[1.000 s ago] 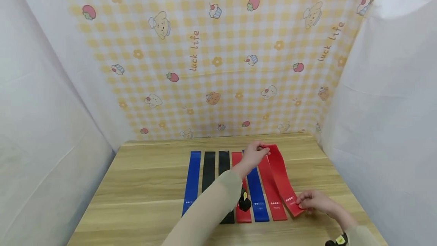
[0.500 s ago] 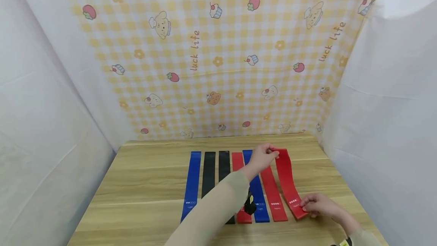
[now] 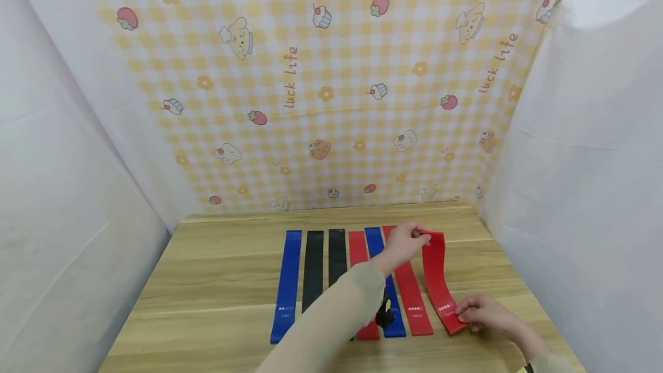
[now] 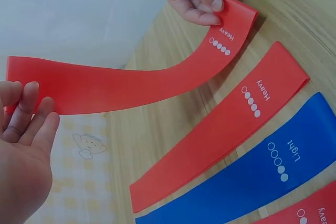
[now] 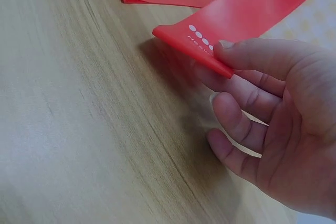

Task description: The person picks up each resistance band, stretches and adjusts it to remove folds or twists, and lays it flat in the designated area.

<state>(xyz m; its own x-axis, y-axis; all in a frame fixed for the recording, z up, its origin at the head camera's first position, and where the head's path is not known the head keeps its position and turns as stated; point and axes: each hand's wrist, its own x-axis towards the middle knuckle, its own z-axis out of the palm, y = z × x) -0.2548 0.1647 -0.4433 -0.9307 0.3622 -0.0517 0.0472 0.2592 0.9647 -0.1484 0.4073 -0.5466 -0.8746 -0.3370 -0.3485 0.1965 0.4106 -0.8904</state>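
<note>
A red resistance band (image 3: 436,269) marked "Heavy" stretches between my two hands at the right end of a row of bands. My left hand (image 3: 406,243) pinches its far end, which is raised above the table in the left wrist view. At the near corner, my right hand (image 3: 486,312) pinches the band between thumb and index finger; its other fingers are loosely curled below. That near end casts a shadow on the wood in the right wrist view. Beside it on the left lies another red "Heavy" band (image 4: 220,124), flat on the table.
More flat bands continue leftward: a blue "Light" band (image 4: 247,174), a red one (image 3: 357,246), two black ones (image 3: 313,263) and a blue one (image 3: 286,286) at the far left. My left forearm covers parts of several. White cloth walls and a checked backdrop (image 3: 331,102) surround the wooden table (image 3: 217,281).
My left hand has moved right and a little nearer with the band's far end, so the band lies straighter. My right hand has shifted slightly right with the near end.
</note>
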